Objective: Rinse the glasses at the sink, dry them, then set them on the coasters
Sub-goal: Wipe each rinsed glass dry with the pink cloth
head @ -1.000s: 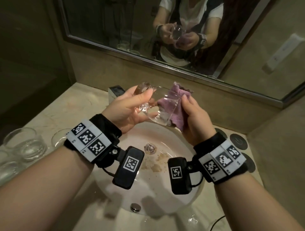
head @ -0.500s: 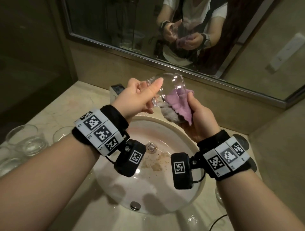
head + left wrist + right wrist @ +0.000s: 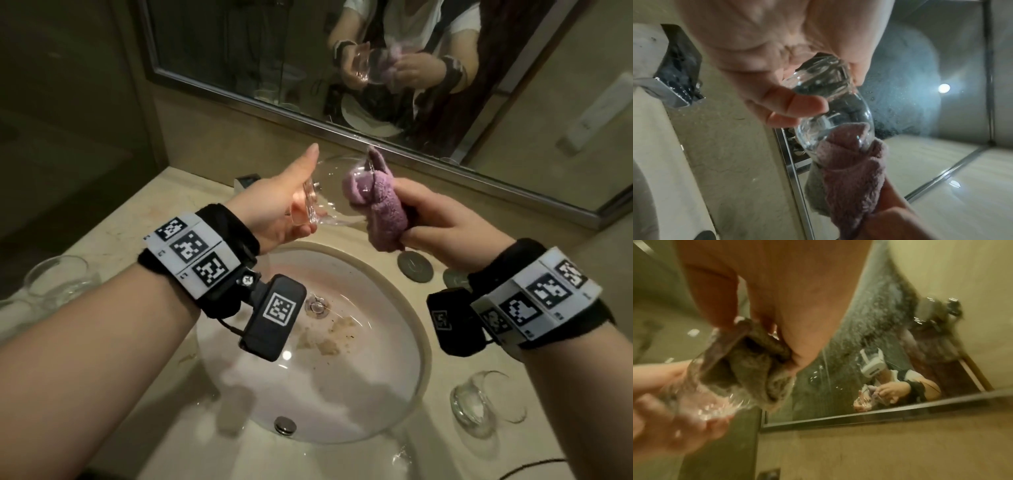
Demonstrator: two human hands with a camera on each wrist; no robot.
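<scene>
A clear glass (image 3: 330, 192) lies on its side above the sink, its mouth facing right. My left hand (image 3: 277, 209) grips its base end, thumb along the top; the left wrist view shows the same glass (image 3: 830, 104) between thumb and fingers. My right hand (image 3: 442, 222) clutches a bunched purple cloth (image 3: 376, 205) whose tip is pushed into the glass mouth. In the right wrist view the cloth (image 3: 756, 366) fills the blurred glass (image 3: 701, 395). Two dark round coasters (image 3: 416, 266) lie on the counter behind my right wrist, partly hidden.
The white basin (image 3: 404, 377) with brown stains and a drain lies below my hands. More glasses (image 3: 58, 281) stand on the left counter, and one glass (image 3: 486, 401) on the right. A chrome tap (image 3: 248, 181) and the mirror (image 3: 239, 51) are behind.
The glass has turned to lie sideways with its mouth to the right. The cloth has gone from wrapping its outside to being stuffed inside. Both hands have shifted slightly apart.
</scene>
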